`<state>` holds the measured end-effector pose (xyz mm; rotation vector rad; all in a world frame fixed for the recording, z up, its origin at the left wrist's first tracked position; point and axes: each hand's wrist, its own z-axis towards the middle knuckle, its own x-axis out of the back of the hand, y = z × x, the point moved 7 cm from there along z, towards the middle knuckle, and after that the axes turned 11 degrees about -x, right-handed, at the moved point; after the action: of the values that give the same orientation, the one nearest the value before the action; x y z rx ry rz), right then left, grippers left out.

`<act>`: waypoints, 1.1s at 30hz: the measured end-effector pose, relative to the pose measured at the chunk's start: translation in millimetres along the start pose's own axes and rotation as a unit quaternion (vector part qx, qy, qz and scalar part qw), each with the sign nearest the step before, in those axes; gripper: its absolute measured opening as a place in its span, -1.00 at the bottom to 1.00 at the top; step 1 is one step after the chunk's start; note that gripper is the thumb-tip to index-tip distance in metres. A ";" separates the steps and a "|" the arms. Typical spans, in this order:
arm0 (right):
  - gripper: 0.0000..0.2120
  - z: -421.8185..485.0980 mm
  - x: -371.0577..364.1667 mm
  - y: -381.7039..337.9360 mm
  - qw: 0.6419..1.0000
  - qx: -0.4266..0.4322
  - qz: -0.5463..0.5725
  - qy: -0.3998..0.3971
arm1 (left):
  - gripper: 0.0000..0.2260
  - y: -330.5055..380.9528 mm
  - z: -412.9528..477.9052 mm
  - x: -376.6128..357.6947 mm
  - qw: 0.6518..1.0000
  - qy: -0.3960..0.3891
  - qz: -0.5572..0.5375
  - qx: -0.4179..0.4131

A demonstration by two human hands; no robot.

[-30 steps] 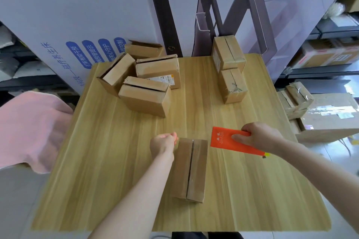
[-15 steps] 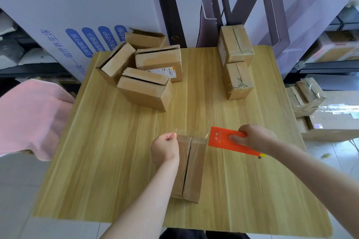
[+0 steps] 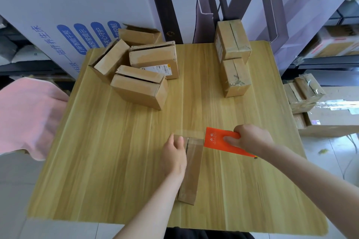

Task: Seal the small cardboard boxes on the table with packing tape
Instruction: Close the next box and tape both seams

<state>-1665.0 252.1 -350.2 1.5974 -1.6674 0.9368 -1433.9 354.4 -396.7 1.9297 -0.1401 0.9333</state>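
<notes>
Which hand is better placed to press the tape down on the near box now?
Probably the left hand: it rests flat on the box, beside the tape. The right hand grips the orange dispenser.

- Bare table [image 3: 108, 161] lies open left of the near box [image 3: 191, 169], and right of it too.
- Far left, four boxes [image 3: 139, 85] crowd together.
- Far right, two boxes [image 3: 233, 60] stand touching; a clear lane runs between the clusters.
</notes>
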 end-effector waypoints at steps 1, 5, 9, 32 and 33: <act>-0.58 -1.5 3.0 -2.0 1.000 0.002 -0.015 0.004 | -0.55 0.0 -2.2 -4.1 0.999 -0.025 0.038 0.001; -0.69 -8.1 7.9 -30.2 0.991 0.028 -0.121 0.060 | -0.54 -5.1 3.9 -4.0 0.996 -0.040 0.073 0.025; -0.75 -10.8 -14.5 -48.4 0.991 0.009 -0.123 0.058 | -0.54 -6.9 5.7 -0.6 0.997 -0.035 0.065 0.032; -0.57 -62.4 -22.2 -10.3 0.749 -0.235 0.615 0.079 | -0.62 35.9 -10.6 4.3 0.912 0.077 0.041 -0.401; -0.57 -62.5 -21.6 -11.4 0.752 -0.231 0.613 0.079 | -0.63 44.5 -10.2 -0.3 0.891 0.046 0.057 -0.449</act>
<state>-1654.1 316.2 -333.7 -0.0930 -2.5164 1.0139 -1459.9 338.5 -362.8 1.0203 -0.5348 0.8239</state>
